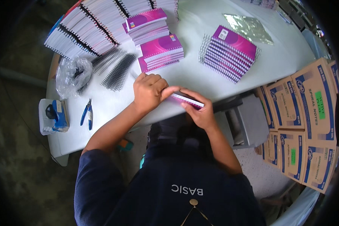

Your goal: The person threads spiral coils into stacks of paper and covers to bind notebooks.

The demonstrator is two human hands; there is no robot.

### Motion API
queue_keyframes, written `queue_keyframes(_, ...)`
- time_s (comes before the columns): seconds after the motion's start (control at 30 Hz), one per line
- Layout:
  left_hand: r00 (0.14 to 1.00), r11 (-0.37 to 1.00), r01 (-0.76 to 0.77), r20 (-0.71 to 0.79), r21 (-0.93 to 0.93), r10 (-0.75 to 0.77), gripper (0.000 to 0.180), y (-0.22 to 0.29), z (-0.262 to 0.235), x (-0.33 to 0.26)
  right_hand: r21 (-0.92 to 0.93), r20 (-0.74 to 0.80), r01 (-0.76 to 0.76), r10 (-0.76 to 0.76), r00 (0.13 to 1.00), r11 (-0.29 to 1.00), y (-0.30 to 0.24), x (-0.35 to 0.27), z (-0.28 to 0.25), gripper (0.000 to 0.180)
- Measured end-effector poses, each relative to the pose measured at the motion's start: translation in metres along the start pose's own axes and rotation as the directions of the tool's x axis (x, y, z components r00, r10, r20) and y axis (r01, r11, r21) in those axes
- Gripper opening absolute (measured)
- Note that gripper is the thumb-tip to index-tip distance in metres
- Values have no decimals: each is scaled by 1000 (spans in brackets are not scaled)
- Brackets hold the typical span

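Your left hand [150,91] and right hand [200,112] are both closed on one purple notebook [185,100], held between them at the bench [199,75] edge; blue pliers [87,113] lie left of your left hand.

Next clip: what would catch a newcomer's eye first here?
The bright pink notebooks: one held at the near table edge between the left hand and right hand, a bound stack to the right, and unbound stacks behind the hands. Next, the black wire binding combs left of those stacks, and the brown cartons piled at the far right.
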State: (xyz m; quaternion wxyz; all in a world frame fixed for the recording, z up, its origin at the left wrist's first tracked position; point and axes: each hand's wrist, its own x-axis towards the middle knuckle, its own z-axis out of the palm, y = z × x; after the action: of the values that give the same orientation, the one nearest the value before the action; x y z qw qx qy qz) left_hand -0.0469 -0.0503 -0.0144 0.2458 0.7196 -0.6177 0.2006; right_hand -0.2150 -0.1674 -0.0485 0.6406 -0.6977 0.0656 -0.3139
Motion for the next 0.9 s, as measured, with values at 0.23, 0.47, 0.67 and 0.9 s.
queue_keyframes(0.23,808,993,-72,-577,97,115,74,-5,2,38,-114,-58,-7,1,998,993,9,-9,7,28)
queue_keyframes(0.47,915,926,-378,146,-22,377,111,39,-5,-61,-199,-119,135,-161,980,971,0,-11,11,33)
queue_keyframes(0.67,980,964,-150,100,-219,175,112,45,9,-63,-260,-29,229,-244,969,938,-12,-10,23,38)
queue_keyframes(0.9,856,983,-75,-496,166,149,112,23,-12,-10,-309,126,252,-224,967,917,-8,-22,22,39)
